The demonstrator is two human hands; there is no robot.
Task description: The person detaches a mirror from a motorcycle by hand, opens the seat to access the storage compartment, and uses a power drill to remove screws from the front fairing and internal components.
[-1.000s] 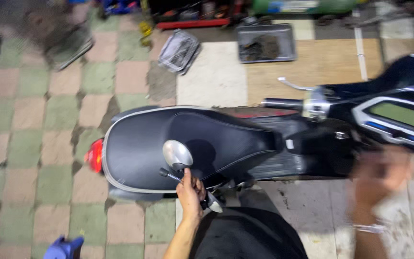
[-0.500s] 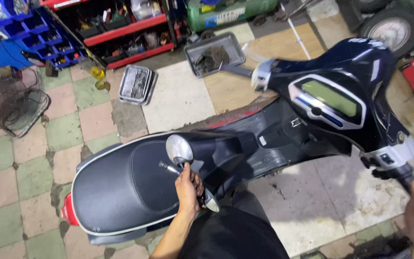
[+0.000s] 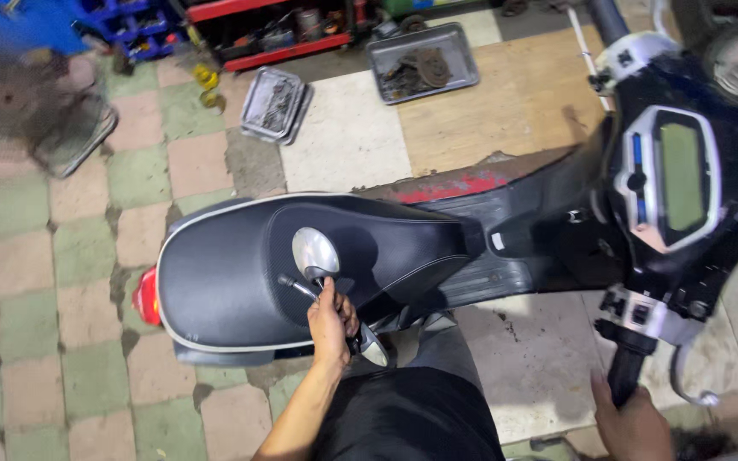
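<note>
Rusty parts are held in a metal tray; round mirror stems gripped by left hand on textured seat; right hand clamped on handlebar grip.

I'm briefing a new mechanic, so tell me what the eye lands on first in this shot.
A dark scooter fills the middle of the view, its black seat to the left and its instrument display at upper right. The left hand rests on the seat, its fingers closed around two round mirrors, while the right hand grips the handlebar grip at lower right. Behind, metal trays of parts lie on the tiled floor.
</note>
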